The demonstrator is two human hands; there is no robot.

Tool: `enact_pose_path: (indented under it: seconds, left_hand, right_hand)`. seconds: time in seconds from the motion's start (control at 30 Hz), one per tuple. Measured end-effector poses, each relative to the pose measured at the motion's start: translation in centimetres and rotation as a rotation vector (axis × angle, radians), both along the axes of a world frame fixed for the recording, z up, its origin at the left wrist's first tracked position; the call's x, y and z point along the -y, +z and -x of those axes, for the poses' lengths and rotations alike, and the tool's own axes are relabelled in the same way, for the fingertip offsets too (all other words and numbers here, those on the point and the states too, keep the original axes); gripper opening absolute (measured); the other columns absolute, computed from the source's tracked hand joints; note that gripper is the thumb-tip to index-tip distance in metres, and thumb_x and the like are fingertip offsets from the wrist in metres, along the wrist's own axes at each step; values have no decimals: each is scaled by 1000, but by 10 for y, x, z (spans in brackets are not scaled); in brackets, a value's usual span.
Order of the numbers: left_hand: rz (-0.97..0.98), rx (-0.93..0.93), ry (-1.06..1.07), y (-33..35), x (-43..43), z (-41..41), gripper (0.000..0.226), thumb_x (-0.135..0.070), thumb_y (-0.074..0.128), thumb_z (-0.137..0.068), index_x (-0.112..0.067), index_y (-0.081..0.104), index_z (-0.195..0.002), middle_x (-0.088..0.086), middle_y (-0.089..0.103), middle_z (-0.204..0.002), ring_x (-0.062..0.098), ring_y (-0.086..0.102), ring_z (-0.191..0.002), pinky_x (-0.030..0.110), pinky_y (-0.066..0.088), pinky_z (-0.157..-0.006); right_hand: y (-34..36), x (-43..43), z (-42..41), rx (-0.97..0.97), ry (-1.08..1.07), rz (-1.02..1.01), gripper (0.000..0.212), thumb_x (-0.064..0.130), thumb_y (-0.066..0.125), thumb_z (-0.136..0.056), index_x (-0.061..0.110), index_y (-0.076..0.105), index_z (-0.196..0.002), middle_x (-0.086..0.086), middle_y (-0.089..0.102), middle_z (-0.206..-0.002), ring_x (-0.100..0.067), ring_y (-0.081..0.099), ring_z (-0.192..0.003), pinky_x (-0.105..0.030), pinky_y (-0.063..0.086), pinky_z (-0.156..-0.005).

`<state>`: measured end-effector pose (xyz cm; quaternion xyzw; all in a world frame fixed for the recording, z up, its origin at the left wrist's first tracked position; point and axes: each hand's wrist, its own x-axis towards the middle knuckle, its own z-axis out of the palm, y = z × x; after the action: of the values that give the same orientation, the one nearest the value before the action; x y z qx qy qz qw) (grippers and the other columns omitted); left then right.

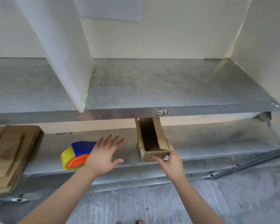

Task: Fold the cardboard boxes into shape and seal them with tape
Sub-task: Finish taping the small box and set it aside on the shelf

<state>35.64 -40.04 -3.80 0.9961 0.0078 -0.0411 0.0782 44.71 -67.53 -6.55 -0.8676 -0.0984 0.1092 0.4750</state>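
Cardboard box point(150, 155), already folded into an open trough, sits on the lower shelf point(217, 143) with its far end tucked under the front lip of the upper shelf point(152, 81). The right hand point(171, 160) has its grip closed on the box's near right corner, thumb across the front face, probably to steady it or draw it forward for sealing. The left hand point(103, 154) holds nothing: its grip is wide, fingers spread flat above the shelf, just beside the tape dispenser point(76, 155), which looks like its likely next target. A stack of flat cardboard point(8, 156) lies at the shelf's left end, well apart from the box. Headroom is tight under the lip bearing the label point(161, 112), so the box likely must come outward toward the shelf's front edge. Bare shelf lies to the box's right.
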Motion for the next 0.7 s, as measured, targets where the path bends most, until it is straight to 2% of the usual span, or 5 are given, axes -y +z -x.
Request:
enact_pose_path:
  seconds: [0.1,0.23,0.3,0.47,0.7]
  left_hand:
    - [-42,-5,-74,7,12,-10,85,-73,19,-78,-33,13,-152,-3,15,-160,24,7,-149,41,-1,-118]
    - [-83,44,-157,14,44,-22,80,-66,42,-83,-29,24,-150,3,28,-157,29,20,-146,43,4,-115]
    - [-74,52,-170,16,64,-29,80,-63,47,-85,-29,20,-152,1,22,-159,27,15,-147,40,-2,-115]
    - [-68,54,-184,21,129,-58,79,-62,45,-88,-32,9,-152,-2,12,-161,22,7,-149,38,-3,-118]
    - [-62,105,-180,11,254,-104,79,-67,38,-83,-29,21,-151,2,30,-156,28,25,-144,46,13,-117]
  right_hand:
    - [8,20,-2,30,-31,39,88,41,83,-71,41,34,-145,16,66,-114,-10,61,-106,-27,53,-89]
    - [13,53,-2,51,-64,52,86,45,81,-71,42,35,-143,15,65,-119,-11,61,-108,-33,53,-91]
    - [16,74,-3,64,-77,50,82,44,81,-71,46,36,-140,18,65,-119,-10,62,-109,-32,53,-90]
    - [25,141,-19,82,-92,41,86,40,82,-71,53,32,-140,24,64,-119,-7,60,-112,-32,51,-93]
    - [36,273,-69,80,-84,65,84,38,82,-72,58,30,-135,21,64,-118,-8,60,-110,-27,49,-90]
